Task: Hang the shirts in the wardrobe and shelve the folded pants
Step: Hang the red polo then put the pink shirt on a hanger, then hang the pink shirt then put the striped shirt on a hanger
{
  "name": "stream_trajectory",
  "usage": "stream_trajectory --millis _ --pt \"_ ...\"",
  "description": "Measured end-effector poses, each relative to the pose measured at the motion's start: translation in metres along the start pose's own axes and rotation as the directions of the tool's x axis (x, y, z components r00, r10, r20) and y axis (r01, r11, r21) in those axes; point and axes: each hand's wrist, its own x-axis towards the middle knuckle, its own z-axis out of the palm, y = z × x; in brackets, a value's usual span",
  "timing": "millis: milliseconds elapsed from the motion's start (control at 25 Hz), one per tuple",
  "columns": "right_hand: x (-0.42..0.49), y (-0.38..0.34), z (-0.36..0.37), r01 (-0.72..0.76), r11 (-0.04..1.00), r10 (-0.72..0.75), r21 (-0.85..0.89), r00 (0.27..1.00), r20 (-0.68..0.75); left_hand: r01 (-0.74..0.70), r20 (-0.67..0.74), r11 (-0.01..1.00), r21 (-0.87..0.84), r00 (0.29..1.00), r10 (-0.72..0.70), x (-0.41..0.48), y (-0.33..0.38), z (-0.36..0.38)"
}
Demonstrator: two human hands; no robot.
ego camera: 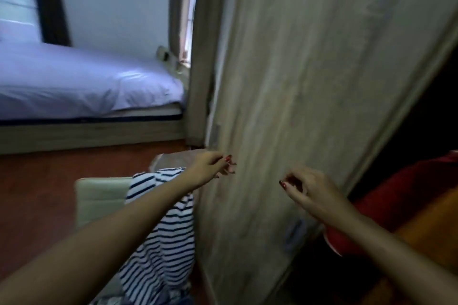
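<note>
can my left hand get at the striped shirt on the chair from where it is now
Probably yes. The left hand is empty and hovers just past the striped shirt draped over the chair; nothing lies between them.

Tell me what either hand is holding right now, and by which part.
Nothing. The left hand and right hand are both empty in front of the wardrobe door; the striped shirt lies untouched below.

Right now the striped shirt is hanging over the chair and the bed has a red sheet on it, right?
Not quite. The head view shows the striped shirt draped over the chair, but the bed has a pale bluish-white sheet, not red.
</note>
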Motion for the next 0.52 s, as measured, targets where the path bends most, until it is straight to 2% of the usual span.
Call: stream_trajectory --millis 80,160,200,280,400,440,520 --pt "0.037 -0.015 0.054 0.025 0.994 -0.035 0.102 0.995 0.09 0.138 -0.256 0.949 0.283 0.965 -0.064 -0.016 -0.063 -0.053" --pt "0.079 -0.035 0.11 -0.039 0.972 0.001 0.233 0.988 0.158 0.359 -0.398 0.854 0.376 0.895 -0.201 -0.031 -0.125 -0.106" --pt "0.096 -0.044 0.133 -0.118 0.945 0.059 0.304 0.979 0.196 0.441 -0.433 0.8 0.407 0.865 -0.256 -0.036 -0.151 -0.125" --pt "0.131 -0.06 0.181 -0.287 0.865 0.175 0.411 0.942 0.288 0.563 -0.458 0.684 0.463 0.813 -0.359 -0.042 -0.195 -0.15" --pt "0.17 -0.076 0.239 -0.435 0.767 0.292 0.472 0.891 0.348 0.657 -0.426 0.486 0.577 0.749 -0.507 -0.039 -0.229 -0.152" --pt "0.178 -0.081 0.254 -0.491 0.729 0.333 0.476 0.863 0.38 0.643 -0.393 0.451 0.619 0.751 -0.531 -0.035 -0.233 -0.148" --pt "0.187 -0.091 0.279 -0.602 0.654 0.413 0.459 0.792 0.45 0.587 -0.305 0.469 0.66 0.78 -0.547 -0.022 -0.23 -0.143"
